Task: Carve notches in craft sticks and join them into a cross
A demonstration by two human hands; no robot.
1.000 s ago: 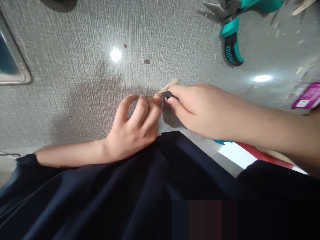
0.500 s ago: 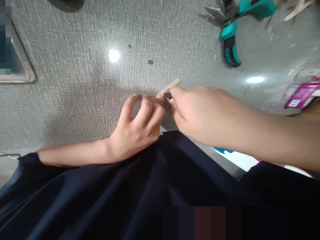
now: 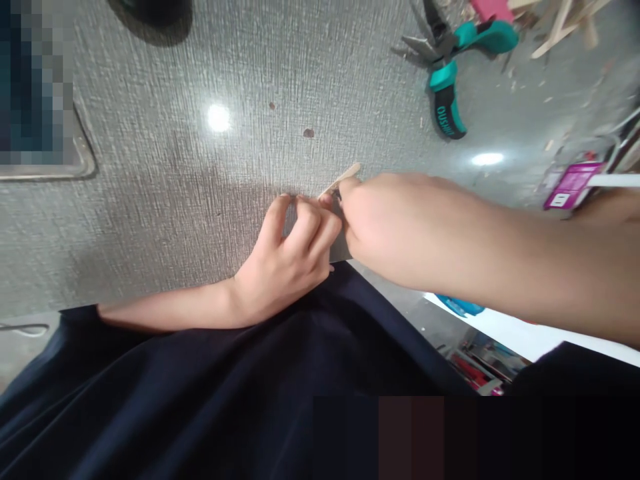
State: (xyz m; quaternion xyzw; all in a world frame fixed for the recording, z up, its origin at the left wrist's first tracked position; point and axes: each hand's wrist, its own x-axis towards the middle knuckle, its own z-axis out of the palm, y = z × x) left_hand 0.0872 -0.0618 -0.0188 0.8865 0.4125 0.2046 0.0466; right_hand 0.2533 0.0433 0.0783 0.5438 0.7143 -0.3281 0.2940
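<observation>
Left hand (image 3: 295, 257) pinches wooden stick (image 3: 346, 176); right hand (image 3: 387, 217) grips dark tool (image 3: 340, 195) — mostly hidden.

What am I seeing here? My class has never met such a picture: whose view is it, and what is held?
There is no machine: a person works with bare hands. The camera is worn on their head, looking forward and down, so their shirt fills the bottom. The left hand pinches a thin stick; the right hand grips a dark tool, mostly hidden. On the grey table lie pliers, pale sticks and something with a purple label.
</observation>
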